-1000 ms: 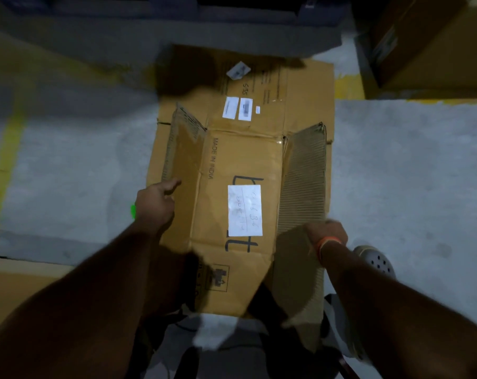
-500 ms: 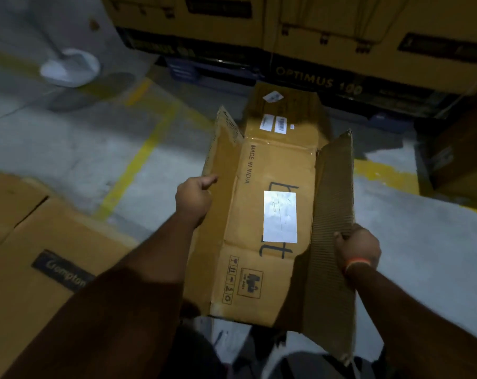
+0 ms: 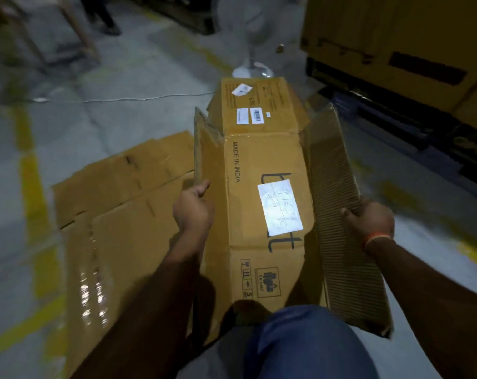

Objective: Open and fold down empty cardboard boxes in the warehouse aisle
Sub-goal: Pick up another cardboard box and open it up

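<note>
Gripping cardboard box [image 3: 262, 214] side flaps: left hand [image 3: 192, 207] fingers, right hand [image 3: 369, 221] fingers curled round edges.

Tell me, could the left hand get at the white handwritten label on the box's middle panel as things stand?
Probably yes. The left hand grips the raised left flap right beside the middle panel, and nothing covers the white label. It would have to let go of the flap first, while the right hand holds the other side.
</note>
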